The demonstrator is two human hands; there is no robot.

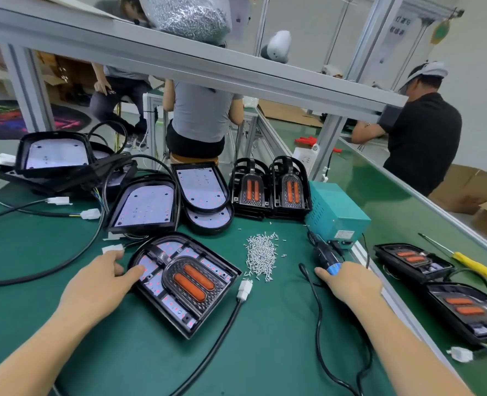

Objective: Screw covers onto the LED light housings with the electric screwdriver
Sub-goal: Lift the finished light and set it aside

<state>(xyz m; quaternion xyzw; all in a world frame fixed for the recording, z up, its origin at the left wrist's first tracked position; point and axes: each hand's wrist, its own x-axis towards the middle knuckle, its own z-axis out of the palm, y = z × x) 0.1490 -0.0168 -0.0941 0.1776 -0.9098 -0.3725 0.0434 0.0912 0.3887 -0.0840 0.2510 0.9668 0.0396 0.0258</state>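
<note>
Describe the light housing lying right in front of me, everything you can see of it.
The black plastic D-shaped LED light housing lies flat on the green mat, rounded end away from the person. Inside is a white LED board dotted red. A dark ribbed cover with two orange oblong lenses sits on it at the middle. The left hand rests on its left edge, thumb on the board. A black cable with a white connector lies by its right side.

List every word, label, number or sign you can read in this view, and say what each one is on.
No text here can be read with confidence.
Hanging white sign, top right: two rows of Chinese characters, too blurred to read.
Label on the teal power supply box: too small to read.
Round green and yellow hanging tag: no legible text.
Small white wall notice: too small to read.
</note>
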